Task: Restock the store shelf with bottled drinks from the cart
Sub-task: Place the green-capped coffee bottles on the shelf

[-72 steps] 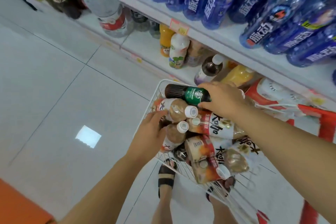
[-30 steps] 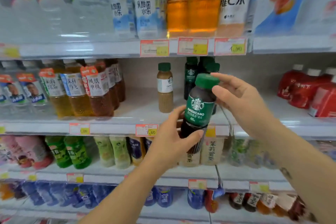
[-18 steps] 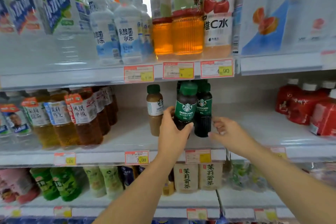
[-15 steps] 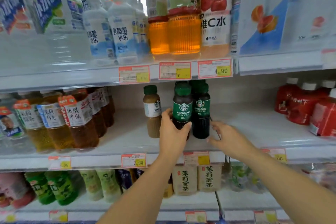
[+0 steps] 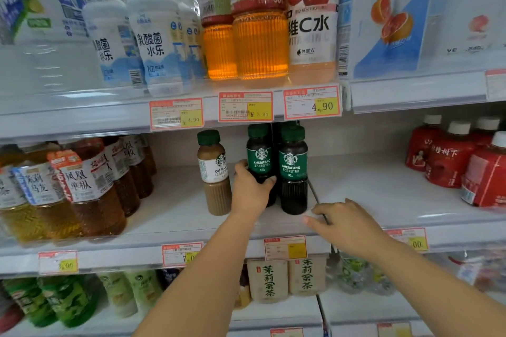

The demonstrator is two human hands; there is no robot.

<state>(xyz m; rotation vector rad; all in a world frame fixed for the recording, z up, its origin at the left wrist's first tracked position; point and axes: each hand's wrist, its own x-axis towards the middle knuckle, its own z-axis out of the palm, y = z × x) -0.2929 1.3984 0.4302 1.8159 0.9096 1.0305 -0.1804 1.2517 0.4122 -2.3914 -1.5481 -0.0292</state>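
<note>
Half a second ago the Americano bottle (image 5: 259, 159) was held in front of its twin. Now it stands farther back on the middle shelf (image 5: 383, 194), side by side with the second Americano bottle (image 5: 292, 169) and just right of a caffe latte bottle (image 5: 215, 172). The left hand (image 5: 252, 193) still grips it low on the body, with the thumb on one side and the fingers curled round the other. The hand hides part of the base, so I cannot tell whether it sits fully on the board. The right hand (image 5: 349, 224), which steadied the cap a second ago, has dropped to the shelf's front lip. It holds nothing, and its fingers are loosely extended beside a thin wire divider (image 5: 315, 191). Both Americano bottles are short, round-shouldered and of dark glossy plastic, with green screw caps and green wrap labels. The latte bottle has the same shape, with beige contents and a white label. To the left stand faceted tea bottles (image 5: 90, 191) of brown liquid. To the right are squat red bottles (image 5: 449, 157) with white caps. Above, a ribbed amber bottle (image 5: 260, 43) glows on the upper shelf, over paper price tags (image 5: 312, 104) in clear plastic strips.
</note>
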